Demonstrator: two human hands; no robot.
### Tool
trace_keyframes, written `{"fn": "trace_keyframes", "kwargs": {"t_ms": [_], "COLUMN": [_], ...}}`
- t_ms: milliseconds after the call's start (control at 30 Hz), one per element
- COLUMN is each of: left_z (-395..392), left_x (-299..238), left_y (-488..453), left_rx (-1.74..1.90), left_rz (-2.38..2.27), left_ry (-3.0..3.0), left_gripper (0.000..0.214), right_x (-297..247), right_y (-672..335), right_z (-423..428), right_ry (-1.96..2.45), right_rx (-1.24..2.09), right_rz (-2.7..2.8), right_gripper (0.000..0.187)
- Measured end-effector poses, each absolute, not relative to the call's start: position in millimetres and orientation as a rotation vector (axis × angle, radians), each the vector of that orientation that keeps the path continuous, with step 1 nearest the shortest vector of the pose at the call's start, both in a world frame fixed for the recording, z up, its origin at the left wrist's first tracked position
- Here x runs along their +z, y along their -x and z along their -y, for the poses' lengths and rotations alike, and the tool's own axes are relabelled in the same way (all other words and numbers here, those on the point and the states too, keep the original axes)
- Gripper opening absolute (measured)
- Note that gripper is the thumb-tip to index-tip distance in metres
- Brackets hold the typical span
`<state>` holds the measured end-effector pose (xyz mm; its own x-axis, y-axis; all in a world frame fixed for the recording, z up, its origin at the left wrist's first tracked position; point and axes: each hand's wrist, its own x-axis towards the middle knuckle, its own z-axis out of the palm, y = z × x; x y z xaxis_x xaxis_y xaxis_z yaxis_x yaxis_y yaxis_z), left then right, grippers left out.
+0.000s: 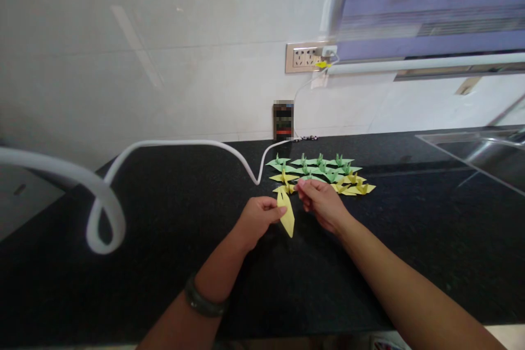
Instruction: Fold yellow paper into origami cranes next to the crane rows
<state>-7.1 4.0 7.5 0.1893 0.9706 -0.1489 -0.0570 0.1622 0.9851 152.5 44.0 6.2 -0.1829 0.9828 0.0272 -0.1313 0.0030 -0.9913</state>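
A pale yellow folded paper (287, 217), long and pointed at its lower end, is pinched between the thumb and fingers of my left hand (259, 220). A slit shows near its upper end. To the right of it, my right hand (320, 200) is closed, thumb against fingertips, apart from the paper; whether anything is between those fingers I cannot make out. Just beyond both hands stand rows of folded paper cranes: several green cranes (322, 167) at the back and several yellow cranes (362, 188) in front. My right hand partly covers the front rows.
Black countertop (172, 240) runs under everything. A thick white cable (180, 143) loops in from the left, close to the camera. Against the tiled wall leans a phone (283, 120) with a blurred screen. A socket panel (301, 58) holds a plug; a sink (479, 147) lies at right.
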Motion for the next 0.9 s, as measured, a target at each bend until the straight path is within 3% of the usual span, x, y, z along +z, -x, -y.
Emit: {"fn": "trace_keyframes", "kwargs": {"t_ms": [100, 200, 333, 900], "left_z": [-7, -9, -10, -10], "left_x": [12, 13, 10, 8], "left_y": [11, 13, 13, 14], "left_rx": [1.032, 1.047, 1.063, 0.988], "left_rz": [-1.002, -0.979, -0.976, -1.026], "left_ry": [-0.911, -0.802, -0.771, -0.811], "left_gripper": [0.023, 0.022, 0.018, 0.017], "right_x": [6, 10, 16, 23], "right_y": [-151, -150, -152, -158], "right_z": [-40, -33, -28, -30], "right_ry": [0.935, 0.811, 0.708, 0.679], "right_rx": [1.276, 1.137, 0.957, 1.025], "right_rz": [1.508, 1.748, 1.999, 2.109], "right_gripper": [0.019, 0.029, 0.026, 0.026]}}
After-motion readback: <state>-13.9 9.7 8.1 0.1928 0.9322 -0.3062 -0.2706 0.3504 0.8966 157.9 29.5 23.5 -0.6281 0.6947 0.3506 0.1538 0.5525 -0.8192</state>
